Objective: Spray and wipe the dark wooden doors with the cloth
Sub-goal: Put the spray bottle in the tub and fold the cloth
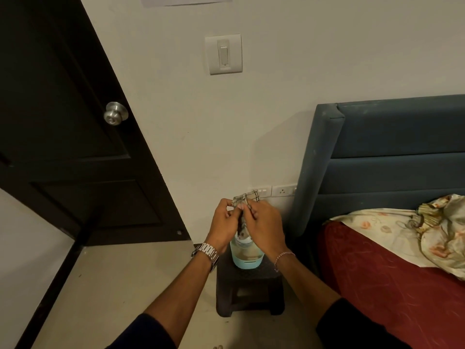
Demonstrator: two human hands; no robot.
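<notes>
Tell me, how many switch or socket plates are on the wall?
3. One switch plate sits high on the wall, right of the door. Two plates are low, beside the headboard: a switch plate and a socket plate. The hands could be hiding more.

The room was dimly lit with warm, yellowish indoor light. The wall [264, 109] was the brightest surface, evenly lit and without glare. The dark door [63, 122] lost nearly all detail in shadow, though its metal knob [115, 113] caught a soft highlight. Soft shadows fell on the wall beside the headboard [390, 147]. Wide-angle distortion tilted the door's edges. Focus was fairly sharp, slightly grainy.
</notes>
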